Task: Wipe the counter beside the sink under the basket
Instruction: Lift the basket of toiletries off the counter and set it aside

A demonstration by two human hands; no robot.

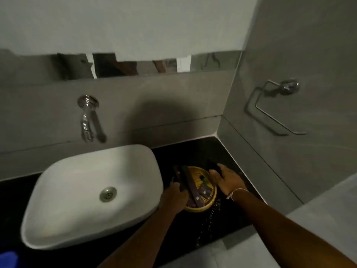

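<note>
Glossy black counter, round woven basket

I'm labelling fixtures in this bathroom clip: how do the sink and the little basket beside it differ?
The sink is white, smooth and rounded-rectangular; the basket is yellow, woven and round. The sink is far larger than the basket. The sink holds nothing but its metal drain; the basket holds dark packets. No hand touches the sink's bowl, while the left hand and right hand flank the basket. Both sit on the black counter.
</note>
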